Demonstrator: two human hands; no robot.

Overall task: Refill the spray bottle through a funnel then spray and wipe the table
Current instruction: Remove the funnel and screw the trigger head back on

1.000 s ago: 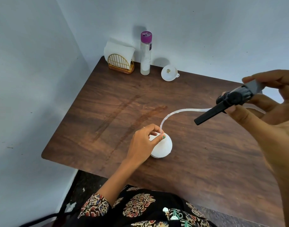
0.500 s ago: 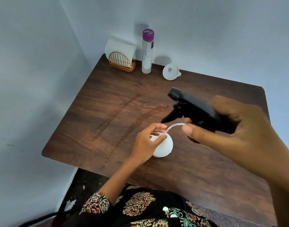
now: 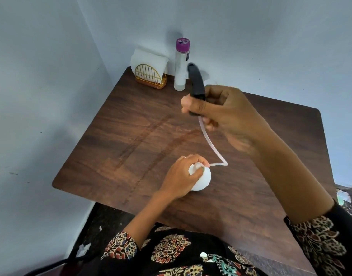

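Note:
A round white spray bottle (image 3: 203,180) stands on the brown wooden table (image 3: 119,148) near its front edge. My left hand (image 3: 180,176) grips the bottle around its neck. Held in my right hand (image 3: 231,118), the black spray head (image 3: 196,82) is raised above the back of the table, nozzle pointing away from me. Its thin translucent dip tube (image 3: 211,145) hangs down, kinks, and its tip reaches the bottle's mouth at my left fingers. The funnel is mostly hidden behind the spray head and my right hand.
A tall clear bottle with a purple cap (image 3: 181,64) stands at the back of the table against the wall. Left of it sits a gold wire holder with white napkins (image 3: 150,73). Walls close in on the left and back.
My right hand swung the spray head from the right side to above the back of the table and turned it upright. The tube tip stays at the bottle mouth. My left hand kept its grip.

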